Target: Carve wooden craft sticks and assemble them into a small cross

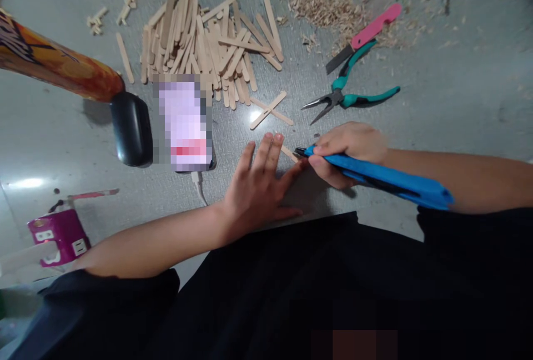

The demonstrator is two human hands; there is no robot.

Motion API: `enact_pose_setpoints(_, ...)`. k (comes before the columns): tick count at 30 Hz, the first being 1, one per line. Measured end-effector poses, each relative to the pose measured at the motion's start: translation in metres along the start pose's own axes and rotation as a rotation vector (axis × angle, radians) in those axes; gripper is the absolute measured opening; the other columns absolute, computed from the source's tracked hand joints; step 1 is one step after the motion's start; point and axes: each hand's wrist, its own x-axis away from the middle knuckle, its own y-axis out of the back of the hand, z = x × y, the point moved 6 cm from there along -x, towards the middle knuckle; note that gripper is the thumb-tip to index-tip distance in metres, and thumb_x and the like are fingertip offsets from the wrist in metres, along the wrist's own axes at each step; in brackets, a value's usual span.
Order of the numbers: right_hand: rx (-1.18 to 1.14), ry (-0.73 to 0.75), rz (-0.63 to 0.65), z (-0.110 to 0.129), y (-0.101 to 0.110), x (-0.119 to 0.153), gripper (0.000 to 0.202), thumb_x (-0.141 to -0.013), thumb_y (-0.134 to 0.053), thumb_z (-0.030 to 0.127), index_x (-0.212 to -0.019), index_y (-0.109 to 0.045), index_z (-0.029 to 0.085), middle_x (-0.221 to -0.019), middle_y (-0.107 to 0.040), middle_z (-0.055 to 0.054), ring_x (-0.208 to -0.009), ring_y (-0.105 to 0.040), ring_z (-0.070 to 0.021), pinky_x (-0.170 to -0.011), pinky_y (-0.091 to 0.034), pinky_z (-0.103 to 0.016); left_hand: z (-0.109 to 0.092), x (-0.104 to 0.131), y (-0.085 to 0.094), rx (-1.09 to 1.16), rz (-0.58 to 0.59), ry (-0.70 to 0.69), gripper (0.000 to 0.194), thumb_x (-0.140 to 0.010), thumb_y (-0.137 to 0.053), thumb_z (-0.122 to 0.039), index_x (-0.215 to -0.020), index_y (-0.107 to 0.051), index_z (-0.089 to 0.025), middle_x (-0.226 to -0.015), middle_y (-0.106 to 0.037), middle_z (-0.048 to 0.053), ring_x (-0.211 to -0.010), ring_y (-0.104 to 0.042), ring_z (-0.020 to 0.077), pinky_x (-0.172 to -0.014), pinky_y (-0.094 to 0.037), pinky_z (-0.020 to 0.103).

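Note:
My right hand (343, 152) is closed around a blue utility knife (387, 178), its black tip pointing left and touching or close over a popsicle stick (288, 152). Flat on the table lies my left hand (262, 182), fingers spread, its fingertips at the same stick and hiding part of it. Just beyond my fingers, two popsicle sticks (268, 110) lie crossed. Needle-nose pliers (338, 97) with teal and black handles rest with jaws apart above my right hand.
A heap of popsicle sticks (195, 38) lies behind a phone (185, 127) on a cable. Wood shavings (328, 13) and a pink-handled blade (375, 27) are at the back. On the left are an orange tube (62, 60), a black case (132, 130) and a purple power socket (60, 235).

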Motion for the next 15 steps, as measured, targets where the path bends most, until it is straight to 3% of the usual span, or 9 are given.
enact_pose_setpoints(3, 0.013, 0.104, -0.107, 0.0043, 0.0013, -0.0008, 0.013, -0.096, -0.070, 0.037, -0.089, -0.061, 0.030, -0.064, -0.071, 0.004, -0.049, -0.066, -0.0198, -0.053, -0.049, -0.039, 0.0000, 0.0006, 0.0006, -0.001, -0.013, -0.007, 0.123, -0.083, -0.072, -0.096, -0.179, -0.037, -0.028, -0.182, -0.041, 0.028, -0.169, -0.041, 0.0503, -0.136, -0.033, 0.065)
enact_pose_setpoints(9, 0.004, 0.127, -0.095, 0.0065, 0.0002, -0.0016, 0.010, -0.098, -0.070, 0.036, -0.097, -0.061, 0.031, -0.066, -0.072, 0.006, -0.050, -0.068, -0.0203, -0.054, -0.051, -0.038, 0.0000, 0.0018, -0.0003, 0.030, 0.000, -0.013, 0.120, -0.088, -0.070, -0.092, -0.182, -0.030, -0.029, -0.184, -0.037, 0.027, -0.170, -0.038, 0.0515, -0.136, -0.030, 0.067)
enact_pose_setpoints(15, -0.004, 0.152, -0.070, 0.0088, 0.0005, -0.0017, 0.012, -0.097, -0.071, 0.031, -0.100, -0.060, 0.031, -0.071, -0.076, 0.006, -0.051, -0.069, -0.0194, -0.056, -0.052, -0.036, -0.0011, -0.0003, 0.0041, 0.011, 0.005, -0.013, 0.119, -0.089, -0.070, -0.092, -0.180, -0.034, -0.025, -0.181, -0.039, 0.031, -0.169, -0.041, 0.0520, -0.135, -0.033, 0.066)
